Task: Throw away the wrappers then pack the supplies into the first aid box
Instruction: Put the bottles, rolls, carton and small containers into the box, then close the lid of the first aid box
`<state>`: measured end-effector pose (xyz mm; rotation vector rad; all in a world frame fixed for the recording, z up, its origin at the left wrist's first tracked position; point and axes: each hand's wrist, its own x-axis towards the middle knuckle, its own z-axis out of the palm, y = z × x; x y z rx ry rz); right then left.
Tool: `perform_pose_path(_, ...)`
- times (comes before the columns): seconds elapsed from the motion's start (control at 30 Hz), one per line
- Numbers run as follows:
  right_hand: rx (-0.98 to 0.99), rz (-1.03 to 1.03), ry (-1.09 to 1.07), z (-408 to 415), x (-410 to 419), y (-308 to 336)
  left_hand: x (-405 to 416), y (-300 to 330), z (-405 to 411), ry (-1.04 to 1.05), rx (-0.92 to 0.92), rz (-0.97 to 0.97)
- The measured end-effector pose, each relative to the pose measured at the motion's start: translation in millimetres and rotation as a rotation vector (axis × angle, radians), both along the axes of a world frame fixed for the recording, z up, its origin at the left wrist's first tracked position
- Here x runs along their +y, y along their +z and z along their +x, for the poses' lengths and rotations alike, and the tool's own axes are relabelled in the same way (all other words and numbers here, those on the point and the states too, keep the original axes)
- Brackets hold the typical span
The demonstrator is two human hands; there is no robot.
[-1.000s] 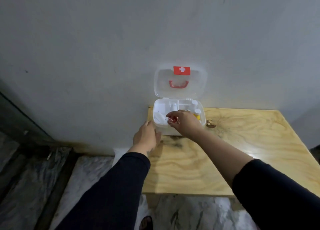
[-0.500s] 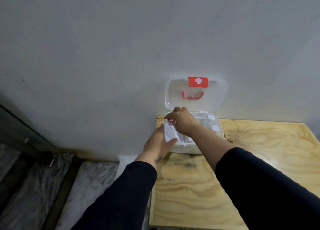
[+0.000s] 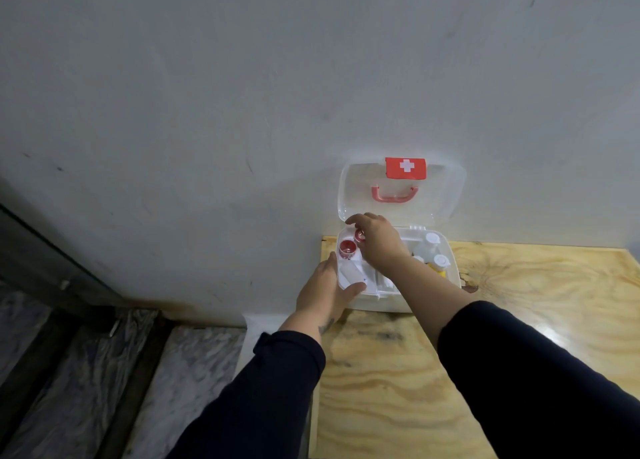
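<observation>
The white first aid box (image 3: pixel 381 304) stands open on the table's far left corner, its clear lid (image 3: pixel 446 195) leaning on the wall. My left hand (image 3: pixel 325 294) grips the box's front left corner, thumb over the rim. My right hand (image 3: pixel 379 244) hovers over the back left compartment, fingers pinched on a small red round item (image 3: pixel 360 236). A second red round item (image 3: pixel 347 249) lies in that compartment. A white tube (image 3: pixel 350 272) lies in front of it. White-capped bottles (image 3: pixel 429 245) stand at the right side.
The wooden table (image 3: pixel 485 337) runs right and toward me from the box. The grey wall (image 3: pixel 242 112) is directly behind the box. A marble floor (image 3: pixel 180 372) lies to the left, below the table edge. A small brown spot (image 3: pixel 469 288) sits by the box's right side.
My right hand moved from the box's front to its back left compartment, where a red item now lies. My left hand went from the table edge onto the box's corner.
</observation>
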<state>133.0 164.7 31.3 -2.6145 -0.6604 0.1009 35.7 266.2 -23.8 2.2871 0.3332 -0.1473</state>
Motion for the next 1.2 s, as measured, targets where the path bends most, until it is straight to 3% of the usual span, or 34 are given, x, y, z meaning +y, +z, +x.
perform_pose_path(0.33,-0.057,-0.013,0.000,-7,-14,10,-1,4,-1,0.009,0.015,0.007)
perform_pose_path(0.6,-0.571,0.048,-0.128,8,-48,71,-3,0,-5,0.037,0.035,-0.044)
perform_pose_path(0.8,-0.429,-0.094,-0.127,34,-58,80,-8,11,-13,0.037,-0.010,0.005)
perform_pose_path(1.07,-0.644,-0.067,-0.071,8,-71,73,-3,16,-6,0.027,0.052,0.018)
perform_pose_path(1.2,-0.712,-0.091,-0.028,-20,-88,68,-16,51,-12,0.130,-0.035,0.065)
